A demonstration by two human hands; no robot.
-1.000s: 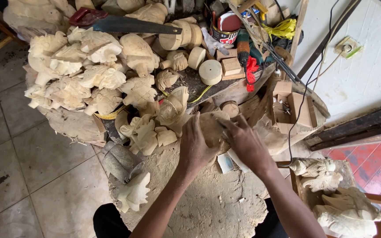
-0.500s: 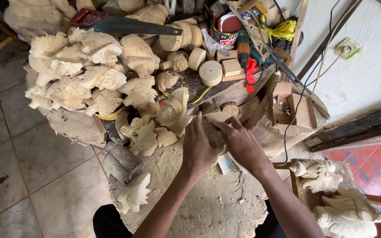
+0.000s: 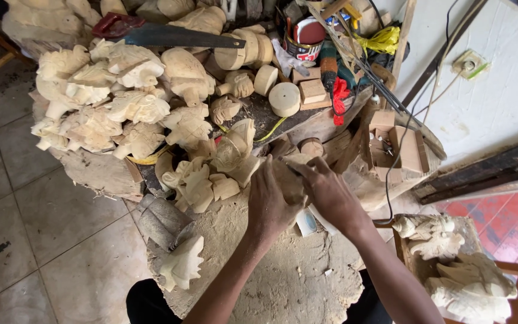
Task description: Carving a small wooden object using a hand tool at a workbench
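Note:
My left hand (image 3: 269, 201) is closed around a pale wooden carving (image 3: 287, 176), held over a sawdust-covered block (image 3: 283, 276) in front of me. My right hand (image 3: 329, 193) presses against the same piece from the right, fingers curled; whether it holds a small tool I cannot tell. The carving is mostly hidden by both hands. Just left of my hands lie several unfinished pale carvings (image 3: 208, 174).
A big heap of rough wooden carvings (image 3: 109, 102) fills the bench at left, with a hand saw (image 3: 169, 36) on top. Round wooden discs (image 3: 284, 99), a tin (image 3: 307, 39) and tools sit behind. More carvings (image 3: 463, 282) rest at lower right. Tiled floor (image 3: 25, 228) lies left.
Both hands have stayed on the carving with only slight shifts; the left hand moved a little down and the right fingers shifted over the piece.

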